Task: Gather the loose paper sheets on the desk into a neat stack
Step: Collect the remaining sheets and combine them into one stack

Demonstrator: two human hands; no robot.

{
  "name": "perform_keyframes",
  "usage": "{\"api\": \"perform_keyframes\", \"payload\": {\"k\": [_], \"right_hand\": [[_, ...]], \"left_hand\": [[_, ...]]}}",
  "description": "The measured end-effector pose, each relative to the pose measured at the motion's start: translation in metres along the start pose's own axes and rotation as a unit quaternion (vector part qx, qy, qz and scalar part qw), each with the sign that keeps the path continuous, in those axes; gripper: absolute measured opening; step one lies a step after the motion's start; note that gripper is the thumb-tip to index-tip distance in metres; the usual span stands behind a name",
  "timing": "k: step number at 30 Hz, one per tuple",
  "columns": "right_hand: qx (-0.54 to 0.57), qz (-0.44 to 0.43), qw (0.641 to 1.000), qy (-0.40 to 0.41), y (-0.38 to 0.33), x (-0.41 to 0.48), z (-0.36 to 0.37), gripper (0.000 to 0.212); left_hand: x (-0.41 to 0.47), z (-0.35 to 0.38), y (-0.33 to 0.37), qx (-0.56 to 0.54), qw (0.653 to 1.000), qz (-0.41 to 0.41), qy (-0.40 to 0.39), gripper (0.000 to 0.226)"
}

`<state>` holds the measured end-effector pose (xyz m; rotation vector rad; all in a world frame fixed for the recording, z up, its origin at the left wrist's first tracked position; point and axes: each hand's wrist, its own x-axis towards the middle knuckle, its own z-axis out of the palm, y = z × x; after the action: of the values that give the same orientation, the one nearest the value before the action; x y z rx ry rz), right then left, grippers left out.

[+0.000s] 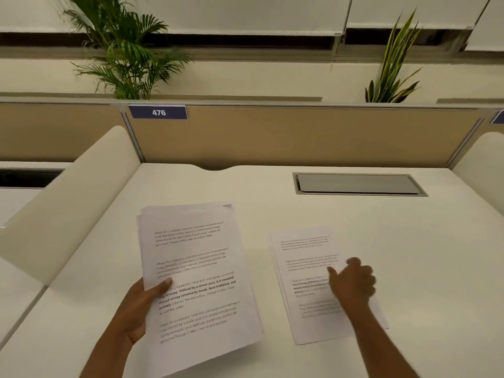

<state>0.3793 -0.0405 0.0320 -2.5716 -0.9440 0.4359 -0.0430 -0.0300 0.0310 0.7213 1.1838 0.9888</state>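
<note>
My left hand (pixel 141 309) grips a bundle of printed paper sheets (pixel 196 268) by its left edge, thumb on top, holding it just above the white desk (pixel 409 268). The sheets in the bundle are slightly fanned at the top. To the right, a loose printed sheet (pixel 302 257) lies flat on the desk, with the edge of another sheet showing under it. My right hand (pixel 351 285) rests on this sheet's right half with fingers curled and thumb out. Whether it pinches the paper is unclear.
A grey cable hatch (pixel 357 184) is set into the desk at the back right. A tan partition (pixel 300 132) with a "476" label (pixel 158 112) closes the far edge. Cream side dividers (pixel 68 203) flank the desk. Plants (pixel 125 50) stand behind the partition.
</note>
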Motion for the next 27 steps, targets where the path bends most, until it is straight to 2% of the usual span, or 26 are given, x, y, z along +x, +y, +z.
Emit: {"api": "perform_keyframes", "payload": {"k": [3,8,14,21,24,27], "right_hand": [[-0.048,0.049,0.998,-0.001,0.022,0.013,-0.004,0.067],[-0.098,0.106,0.987,-0.068,0.039,0.022,-0.002,0.087],[-0.078,0.09,0.984,-0.131,0.034,0.031,-0.007,0.103],[-0.096,0.116,0.976,-0.157,0.036,0.031,-0.009,0.08],[-0.043,0.076,0.986,-0.141,0.037,0.032,-0.005,0.06],[0.073,0.023,0.99,-0.117,0.037,0.032,-0.009,0.039]], "left_hand": [[0.005,-0.003,-0.002,-0.002,1.0,0.004,-0.002,0.044],[0.012,-0.005,-0.002,-0.007,1.0,0.005,-0.011,0.042],[0.017,-0.012,-0.001,-0.001,1.0,0.011,-0.01,0.044],[0.021,-0.014,0.002,0.011,1.0,0.011,-0.006,0.04],[0.024,-0.012,0.004,0.019,1.0,0.009,-0.005,0.037],[0.026,-0.009,0.008,0.024,1.0,0.007,-0.007,0.036]]}}
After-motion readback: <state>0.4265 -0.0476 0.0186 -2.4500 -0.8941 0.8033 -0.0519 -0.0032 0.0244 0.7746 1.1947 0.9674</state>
